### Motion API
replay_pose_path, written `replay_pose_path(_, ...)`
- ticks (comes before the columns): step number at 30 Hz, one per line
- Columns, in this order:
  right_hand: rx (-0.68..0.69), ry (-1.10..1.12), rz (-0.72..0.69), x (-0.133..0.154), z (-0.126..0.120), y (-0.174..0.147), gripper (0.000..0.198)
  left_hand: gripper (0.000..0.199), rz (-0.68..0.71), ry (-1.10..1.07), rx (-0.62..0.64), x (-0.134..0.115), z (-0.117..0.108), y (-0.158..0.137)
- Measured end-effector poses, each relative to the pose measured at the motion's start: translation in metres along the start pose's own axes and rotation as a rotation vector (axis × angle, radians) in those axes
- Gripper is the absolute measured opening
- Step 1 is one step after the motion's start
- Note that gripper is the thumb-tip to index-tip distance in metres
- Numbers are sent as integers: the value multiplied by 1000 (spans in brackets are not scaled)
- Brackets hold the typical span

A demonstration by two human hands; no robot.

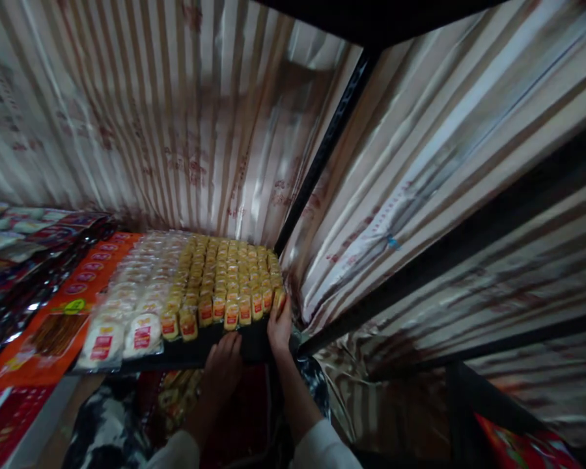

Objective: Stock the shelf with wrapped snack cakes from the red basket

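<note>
Rows of small yellow packaged cakes with red labels stand packed on a dark shelf. At the right end of the front row, my right hand has its fingers closed against the side of one yellow packet. My left hand is just below the front row, its fingertips at the shelf's front edge, and I see nothing held in it. To the left of the yellow packets are rows of round white packaged cakes. Dim light blurs finger detail.
Orange snack bags and dark shiny packets lie farther left. Striped cloth hangs behind the shelf. A black upright post stands at the back corner, and a black beam slants across the right.
</note>
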State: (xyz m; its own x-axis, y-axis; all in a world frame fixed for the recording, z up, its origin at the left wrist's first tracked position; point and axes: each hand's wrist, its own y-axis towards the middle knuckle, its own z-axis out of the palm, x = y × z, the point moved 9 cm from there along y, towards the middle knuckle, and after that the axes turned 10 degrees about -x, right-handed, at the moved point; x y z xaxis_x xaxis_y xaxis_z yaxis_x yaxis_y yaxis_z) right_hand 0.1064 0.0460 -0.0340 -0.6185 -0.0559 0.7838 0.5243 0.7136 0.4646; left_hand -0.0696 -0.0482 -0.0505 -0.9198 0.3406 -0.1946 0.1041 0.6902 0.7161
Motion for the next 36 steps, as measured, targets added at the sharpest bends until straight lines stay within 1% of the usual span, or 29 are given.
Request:
replay_pose_path(3, 8, 10, 37, -7, -1, 2, 66, 33, 13, 1, -9, -1, 0, 1)
replay_pose_path(13, -19, 20, -1, -5, 2, 3, 67, 31, 36, -27, -73, -3, -12, 8)
replay_pose_path(19, -19, -10, 113, -16, 0, 3, 66, 32, 14, -23, -70, -4, -10, 7)
replay_pose_path(21, -11, -22, 127, -16, 1, 2, 65, 32, -5, -23, -61, -4, -9, 7)
replay_pose_path(24, -3, -27, 121, -13, 0, 2, 67, 34, -38, -14, 0, -3, -5, 8)
replay_pose_path(26, 3, -22, 113, -10, 0, 3, 67, 35, -43, -12, 32, -2, -4, 9)
replay_pose_path(28, 14, -23, 138, -9, -2, 2, 67, 35, -35, -17, 47, -3, -5, 10)
replay_pose_path(30, 19, -28, 176, -9, -7, -6, 68, 35, -22, -36, 52, -3, -5, 12)
replay_pose_path(31, 15, -23, 174, -7, -11, -12, 68, 35, -19, -47, 53, -3, -5, 12)
replay_pose_path(32, 5, -10, 151, -2, -17, -20, 68, 34, -18, -59, 55, -3, -5, 13)
replay_pose_path(34, -4, 37, 51, 13, -31, -44, 64, 34, -40, -70, 65, -1, -4, 12)
replay_pose_path(35, 8, 61, -1, 21, -38, -59, 59, 34, -57, -73, 76, 1, -4, 11)
replay_pose_path(36, 50, 79, -42, 28, -42, -75, 53, 35, -73, -81, 92, 3, -4, 7)
